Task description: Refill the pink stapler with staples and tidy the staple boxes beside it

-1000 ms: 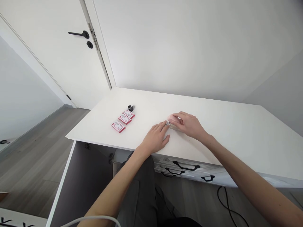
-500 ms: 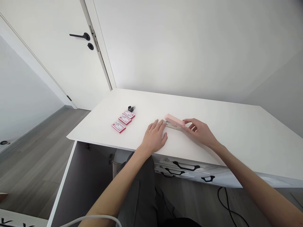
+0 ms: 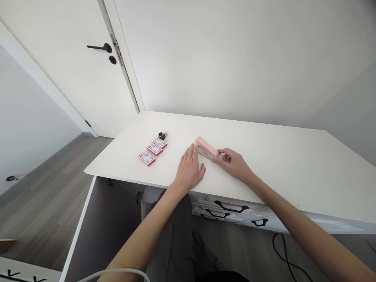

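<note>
A pink stapler [image 3: 207, 146] with a pale base rests on the white cabinet top, its upper arm raised off the base at the left end. My right hand [image 3: 235, 164] grips its hinged rear end between thumb and fingers. Flat on the surface, with fingers stretched out, my left hand [image 3: 189, 168] touches the front end of the stapler's base with its fingertips. Whether anything lies under those fingertips is hidden.
Three small red-and-white boxes [image 3: 147, 158] lie in a row to the left, with a small black-and-metal object [image 3: 162, 136] behind them. The cabinet's left door [image 3: 88, 219] stands open below. A black cable [image 3: 286, 250] lies on the floor.
The stapler has shifted left and turned, its front end pointing further back. My right hand has moved left with it, while my left hand's fingers have swung slightly backward.
</note>
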Action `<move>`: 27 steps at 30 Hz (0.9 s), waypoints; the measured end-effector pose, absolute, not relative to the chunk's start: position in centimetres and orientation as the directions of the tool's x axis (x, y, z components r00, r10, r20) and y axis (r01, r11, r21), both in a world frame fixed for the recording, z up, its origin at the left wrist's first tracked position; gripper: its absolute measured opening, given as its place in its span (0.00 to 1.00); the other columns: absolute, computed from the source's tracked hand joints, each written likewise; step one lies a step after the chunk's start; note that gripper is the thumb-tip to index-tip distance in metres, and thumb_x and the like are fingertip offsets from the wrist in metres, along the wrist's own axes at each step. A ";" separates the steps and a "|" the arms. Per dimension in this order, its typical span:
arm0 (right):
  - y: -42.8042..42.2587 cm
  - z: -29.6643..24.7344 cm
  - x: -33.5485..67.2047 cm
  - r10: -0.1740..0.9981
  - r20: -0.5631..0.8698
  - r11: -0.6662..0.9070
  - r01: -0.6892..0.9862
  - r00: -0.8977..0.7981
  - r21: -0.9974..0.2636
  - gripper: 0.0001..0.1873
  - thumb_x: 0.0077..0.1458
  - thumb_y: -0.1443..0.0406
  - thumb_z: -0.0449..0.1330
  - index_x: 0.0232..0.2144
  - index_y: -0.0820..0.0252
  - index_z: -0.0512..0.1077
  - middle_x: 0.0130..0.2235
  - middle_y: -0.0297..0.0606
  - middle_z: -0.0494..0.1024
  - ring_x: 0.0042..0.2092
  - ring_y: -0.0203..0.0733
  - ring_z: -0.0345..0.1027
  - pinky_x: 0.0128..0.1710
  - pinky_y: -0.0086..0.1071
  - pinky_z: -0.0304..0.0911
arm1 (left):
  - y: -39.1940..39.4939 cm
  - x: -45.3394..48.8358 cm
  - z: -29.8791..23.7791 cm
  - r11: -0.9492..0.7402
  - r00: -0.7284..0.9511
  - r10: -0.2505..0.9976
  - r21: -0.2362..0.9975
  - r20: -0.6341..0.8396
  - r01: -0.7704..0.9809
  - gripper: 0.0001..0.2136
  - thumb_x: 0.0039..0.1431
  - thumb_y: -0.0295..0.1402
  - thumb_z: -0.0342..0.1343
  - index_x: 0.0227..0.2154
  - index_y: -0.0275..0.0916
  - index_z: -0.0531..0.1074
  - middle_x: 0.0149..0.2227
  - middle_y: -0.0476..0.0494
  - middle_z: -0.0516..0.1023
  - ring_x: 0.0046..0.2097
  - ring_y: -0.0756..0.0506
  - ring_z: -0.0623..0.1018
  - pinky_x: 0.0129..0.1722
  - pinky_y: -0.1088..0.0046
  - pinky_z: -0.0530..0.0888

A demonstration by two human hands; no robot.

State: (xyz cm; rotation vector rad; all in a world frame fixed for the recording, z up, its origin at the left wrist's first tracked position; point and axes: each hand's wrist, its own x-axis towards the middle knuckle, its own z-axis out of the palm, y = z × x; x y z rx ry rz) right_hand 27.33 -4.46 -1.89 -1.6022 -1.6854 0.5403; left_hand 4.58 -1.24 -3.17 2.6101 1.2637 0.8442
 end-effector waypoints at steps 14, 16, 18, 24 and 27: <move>-1.1 -2.0 23.9 0.980 0.189 0.097 0.660 0.068 -0.745 0.23 0.59 0.44 0.63 0.46 0.51 0.79 0.44 0.35 0.83 0.32 0.40 0.68 0.36 0.37 0.65 | -2.3 4.4 -1.5 -0.764 0.478 0.589 0.257 0.652 0.591 0.24 0.66 0.24 0.49 0.64 0.38 0.55 0.67 0.26 0.64 0.66 0.33 0.71 0.61 0.51 0.73; -0.4 -2.0 23.1 0.980 0.187 0.095 0.671 0.066 -0.736 0.22 0.59 0.46 0.63 0.47 0.52 0.78 0.45 0.36 0.83 0.33 0.40 0.69 0.37 0.38 0.66 | -2.4 4.3 -1.3 -0.752 0.482 0.605 0.256 0.634 0.607 0.19 0.67 0.25 0.48 0.59 0.38 0.60 0.62 0.27 0.69 0.61 0.34 0.76 0.56 0.54 0.76; 0.3 -1.9 22.2 0.980 0.189 0.103 0.667 0.058 -0.738 0.22 0.59 0.48 0.63 0.49 0.52 0.77 0.47 0.36 0.83 0.34 0.40 0.70 0.38 0.39 0.66 | -2.6 4.2 -1.3 -0.735 0.519 0.646 0.274 0.560 0.620 0.13 0.69 0.28 0.48 0.54 0.38 0.63 0.55 0.31 0.76 0.50 0.36 0.82 0.47 0.59 0.78; 2.0 -1.7 19.3 0.984 0.175 0.117 0.641 0.027 -0.759 0.28 0.59 0.47 0.64 0.58 0.49 0.72 0.50 0.35 0.82 0.34 0.40 0.71 0.40 0.38 0.67 | -2.8 4.1 -1.3 -0.743 0.674 0.669 0.250 0.313 0.621 0.06 0.72 0.35 0.47 0.44 0.41 0.66 0.28 0.48 0.80 0.28 0.42 0.81 0.28 0.69 0.70; 2.6 -1.6 18.3 0.982 0.187 0.131 0.674 0.011 -0.727 0.27 0.60 0.46 0.63 0.57 0.49 0.73 0.50 0.35 0.82 0.35 0.41 0.71 0.39 0.39 0.67 | -2.7 4.1 -1.3 -0.762 0.705 0.647 0.222 0.290 0.608 0.04 0.71 0.34 0.48 0.41 0.42 0.67 0.28 0.49 0.81 0.29 0.41 0.82 0.28 0.70 0.68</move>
